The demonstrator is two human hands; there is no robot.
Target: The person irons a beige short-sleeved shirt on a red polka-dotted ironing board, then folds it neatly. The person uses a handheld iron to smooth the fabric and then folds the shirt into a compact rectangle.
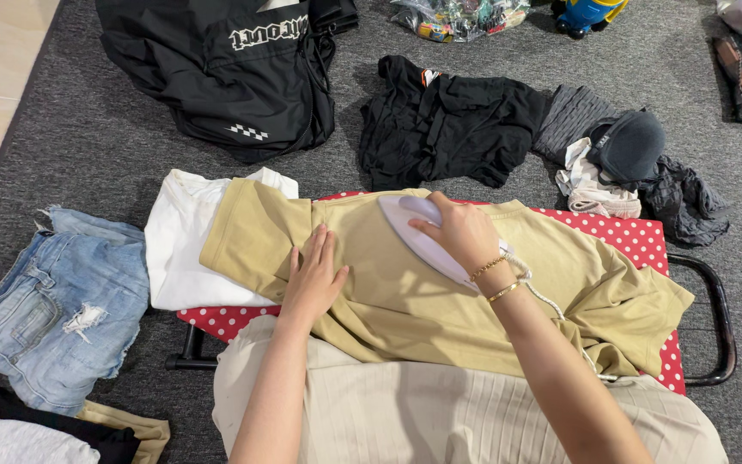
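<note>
A tan shirt (405,301) lies spread over a low ironing board with a red, white-dotted cover (637,241). My right hand (461,230) grips the handle of a white iron (414,228) that rests on the shirt's upper middle. My left hand (313,277) lies flat on the shirt with fingers spread, just left of the iron. Its cord (551,301) trails along my right forearm. Two gold bracelets circle my right wrist.
A white shirt (182,249) lies under the tan shirt's left sleeve. Ripped denim shorts (53,301) sit at the left. Black clothes (234,69), (448,120) and grey garments (629,163) lie on the grey carpet beyond. The board's black metal frame (719,318) sticks out at the right.
</note>
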